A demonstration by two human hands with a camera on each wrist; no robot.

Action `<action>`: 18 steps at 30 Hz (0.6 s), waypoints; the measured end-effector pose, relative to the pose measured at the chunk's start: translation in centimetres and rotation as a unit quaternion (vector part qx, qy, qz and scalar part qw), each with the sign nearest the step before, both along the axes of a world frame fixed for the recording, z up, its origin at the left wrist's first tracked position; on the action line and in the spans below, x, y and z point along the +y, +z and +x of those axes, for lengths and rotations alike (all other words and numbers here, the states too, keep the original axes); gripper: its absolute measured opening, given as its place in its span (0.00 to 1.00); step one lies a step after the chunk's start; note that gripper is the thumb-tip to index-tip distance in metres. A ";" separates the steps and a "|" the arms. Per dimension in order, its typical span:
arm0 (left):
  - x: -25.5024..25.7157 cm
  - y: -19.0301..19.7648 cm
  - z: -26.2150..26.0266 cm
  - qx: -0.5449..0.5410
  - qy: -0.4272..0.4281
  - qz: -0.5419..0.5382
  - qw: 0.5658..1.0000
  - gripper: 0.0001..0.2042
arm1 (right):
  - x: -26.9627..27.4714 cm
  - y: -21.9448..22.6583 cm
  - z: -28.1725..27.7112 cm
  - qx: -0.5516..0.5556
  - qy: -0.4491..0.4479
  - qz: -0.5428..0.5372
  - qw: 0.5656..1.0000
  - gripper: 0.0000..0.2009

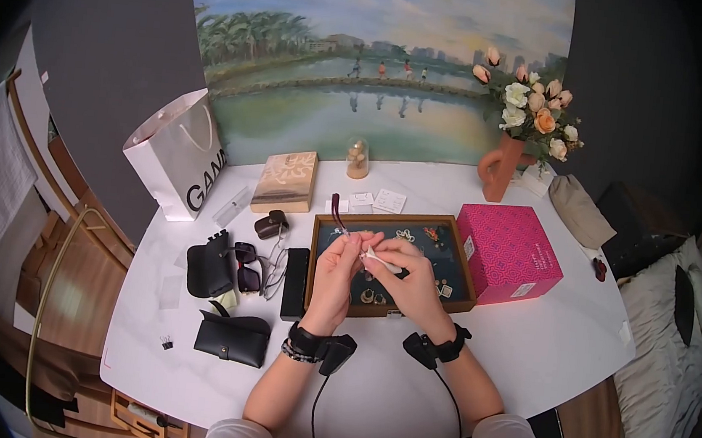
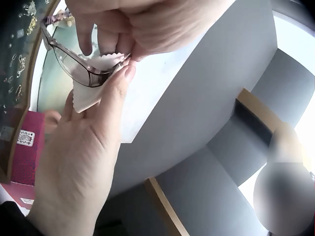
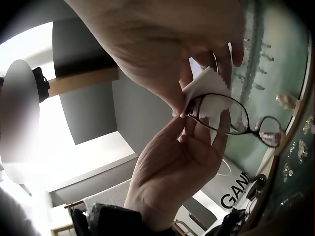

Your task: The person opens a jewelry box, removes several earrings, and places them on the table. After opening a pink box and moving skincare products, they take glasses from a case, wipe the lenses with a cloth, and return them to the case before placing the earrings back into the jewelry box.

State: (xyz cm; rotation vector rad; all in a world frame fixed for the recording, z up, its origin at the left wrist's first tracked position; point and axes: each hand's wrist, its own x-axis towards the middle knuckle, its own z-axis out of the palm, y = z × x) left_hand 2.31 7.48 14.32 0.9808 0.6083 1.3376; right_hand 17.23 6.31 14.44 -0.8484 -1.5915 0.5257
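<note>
Both hands meet over a shallow jewelry case (image 1: 466, 268) with a wooden frame, in the middle of the head view. My left hand (image 1: 332, 281) pinches dark-rimmed eyeglasses (image 3: 252, 132) near one hinge, and a dark temple arm (image 1: 336, 205) sticks up beyond its fingers. A white cloth (image 3: 209, 86) with a zigzag edge is gripped by my right hand (image 1: 418, 291). In the right wrist view the cloth lies against the lens nearest the hands, while the other lens points away. The right thumb presses at the hinge end in the left wrist view. Fingers hide part of the frame.
Right of the case stands a pink patterned box (image 1: 508, 255). To the left are sunglasses (image 1: 249, 278), a black glasses case (image 1: 232, 341) and a narrow black case (image 1: 295, 285). A flower vase (image 1: 501, 170), a wooden box (image 1: 285, 181) and a paper bag (image 1: 173, 155) stand farther back.
</note>
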 end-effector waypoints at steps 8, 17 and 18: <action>0.3 -0.6 0.4 0.023 0.017 0.041 0.999 0.17 | -0.1 -0.8 -0.2 -0.049 -0.047 0.006 0.998 0.12; 0.1 -0.2 0.4 0.010 0.041 0.046 0.998 0.18 | -0.3 -1.2 -0.8 -0.076 -0.078 0.015 0.994 0.11; 0.0 -0.2 0.4 0.018 0.034 0.057 0.998 0.18 | -0.1 -1.6 -0.4 -0.093 -0.029 -0.027 0.995 0.11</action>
